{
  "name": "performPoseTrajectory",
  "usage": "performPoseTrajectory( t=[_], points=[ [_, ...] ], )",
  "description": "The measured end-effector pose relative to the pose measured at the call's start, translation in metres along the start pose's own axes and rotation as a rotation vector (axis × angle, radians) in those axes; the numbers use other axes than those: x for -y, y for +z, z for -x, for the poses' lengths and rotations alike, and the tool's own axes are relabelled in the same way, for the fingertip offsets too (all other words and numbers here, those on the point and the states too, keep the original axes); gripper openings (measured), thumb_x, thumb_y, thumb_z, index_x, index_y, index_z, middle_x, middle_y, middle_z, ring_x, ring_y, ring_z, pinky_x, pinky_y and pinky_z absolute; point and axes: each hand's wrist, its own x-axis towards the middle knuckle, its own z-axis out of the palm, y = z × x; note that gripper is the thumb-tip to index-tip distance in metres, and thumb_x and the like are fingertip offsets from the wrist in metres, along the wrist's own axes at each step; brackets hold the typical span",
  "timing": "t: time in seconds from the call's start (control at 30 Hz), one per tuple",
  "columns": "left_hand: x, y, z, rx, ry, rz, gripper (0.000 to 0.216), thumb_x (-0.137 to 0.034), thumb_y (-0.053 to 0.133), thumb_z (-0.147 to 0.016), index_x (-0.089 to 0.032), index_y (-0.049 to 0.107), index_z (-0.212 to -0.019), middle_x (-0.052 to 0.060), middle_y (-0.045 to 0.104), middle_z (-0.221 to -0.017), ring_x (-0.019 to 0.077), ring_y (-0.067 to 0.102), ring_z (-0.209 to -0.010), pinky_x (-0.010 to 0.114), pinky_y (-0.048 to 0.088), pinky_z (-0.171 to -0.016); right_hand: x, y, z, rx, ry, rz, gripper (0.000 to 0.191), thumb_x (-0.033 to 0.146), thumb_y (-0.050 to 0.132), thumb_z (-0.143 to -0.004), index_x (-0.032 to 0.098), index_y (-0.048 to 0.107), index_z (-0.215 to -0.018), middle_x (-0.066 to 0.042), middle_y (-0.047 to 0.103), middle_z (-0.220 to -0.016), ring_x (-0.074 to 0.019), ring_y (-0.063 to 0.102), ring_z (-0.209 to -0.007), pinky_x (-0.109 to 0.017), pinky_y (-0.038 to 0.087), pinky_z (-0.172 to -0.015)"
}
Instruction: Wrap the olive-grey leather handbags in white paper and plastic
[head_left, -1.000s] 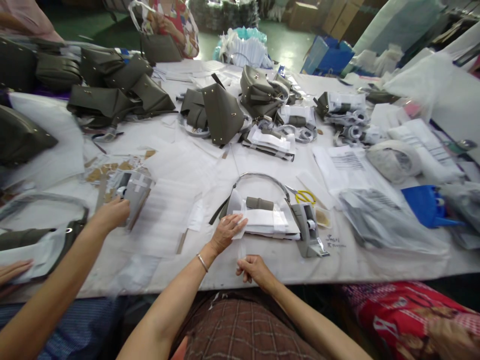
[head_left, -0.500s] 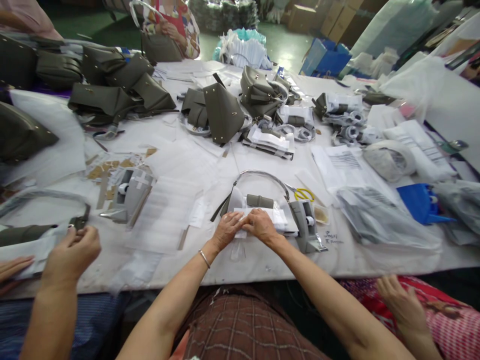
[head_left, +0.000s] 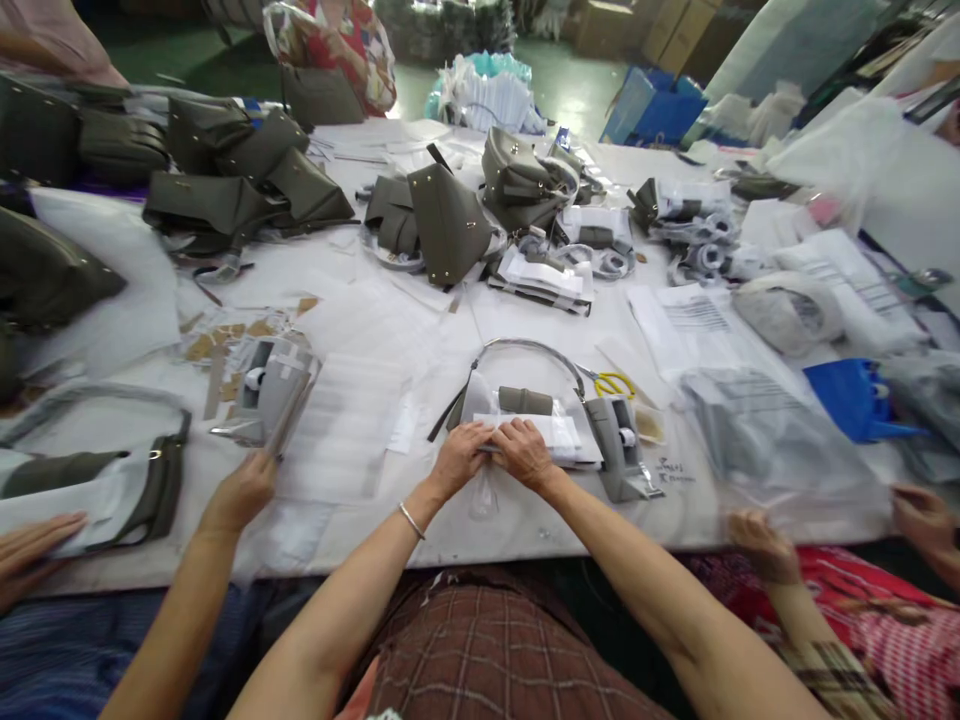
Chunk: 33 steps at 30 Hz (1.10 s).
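Observation:
In front of me on the table lies a folded olive-grey handbag [head_left: 525, 401], its strap [head_left: 525, 345] wrapped in clear plastic and arched behind it. White paper [head_left: 559, 435] covers the bag's near side. My left hand [head_left: 461, 455] and my right hand [head_left: 523, 450] are side by side at the paper's near edge, fingers curled and gripping it. Fingertips hide part of that edge. A crumpled piece of clear plastic [head_left: 484, 497] lies just below my hands. To the right stands a grey tape dispenser [head_left: 619, 450], with yellow-handled scissors [head_left: 613, 384] behind it.
Olive handbags [head_left: 450, 225] are piled across the back. At left, a co-worker's hand [head_left: 244, 488] is near another tape dispenser [head_left: 274, 385]; a wrapped bag [head_left: 142, 480] lies beside it. At right, a co-worker's hand [head_left: 765, 545] is beside a plastic-bagged item [head_left: 750, 430].
My hands stay at the paper's edge, with only slight finger movement. The left co-worker's hand has gone from the bag towards the tape dispenser. The right co-worker's hands have come to the plastic-bagged item.

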Motion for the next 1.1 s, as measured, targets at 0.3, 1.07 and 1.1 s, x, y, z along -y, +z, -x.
performPoseTrajectory(
  t=[0.3, 1.07, 1.1],
  points=[
    [-0.009, 0.004, -0.001, -0.056, -0.041, -0.077, 0.035, -0.006, 0.058, -0.084, -0.026, 0.068, -0.111, 0.003, 0.07, -0.12, 0.0209, 0.059, -0.121, 0.044, 0.044, -0.106, 0.017, -0.009, 0.042, -0.032, -0.067, -0.154, 0.016, 0.022, 0.051, -0.095, 0.021, 0.062, -0.083, -0.004, 0.062, -0.081, -0.0197, 0.049, -0.081, -0.035, 0.031, -0.078],
    [-0.006, -0.007, -0.011, -0.048, 0.045, -0.126, 0.032, -0.004, 0.059, -0.082, -0.025, 0.069, -0.104, 0.004, 0.071, -0.111, 0.0204, 0.06, -0.111, 0.041, 0.046, -0.096, 0.052, 0.023, 0.077, -0.226, -0.025, -0.658, 0.025, 0.013, 0.046, -0.093, 0.022, 0.068, -0.102, -0.006, 0.075, -0.101, -0.0164, 0.069, -0.1, -0.038, 0.048, -0.104],
    [-0.006, -0.007, -0.011, -0.052, 0.056, -0.132, 0.032, -0.004, 0.059, -0.083, -0.025, 0.069, -0.104, 0.004, 0.071, -0.11, 0.0202, 0.06, -0.11, 0.04, 0.045, -0.097, 0.053, 0.022, 0.079, -0.235, -0.009, -0.679, 0.025, 0.014, 0.046, -0.094, 0.023, 0.068, -0.102, -0.005, 0.075, -0.101, -0.0164, 0.069, -0.1, -0.037, 0.049, -0.103]
  ],
)
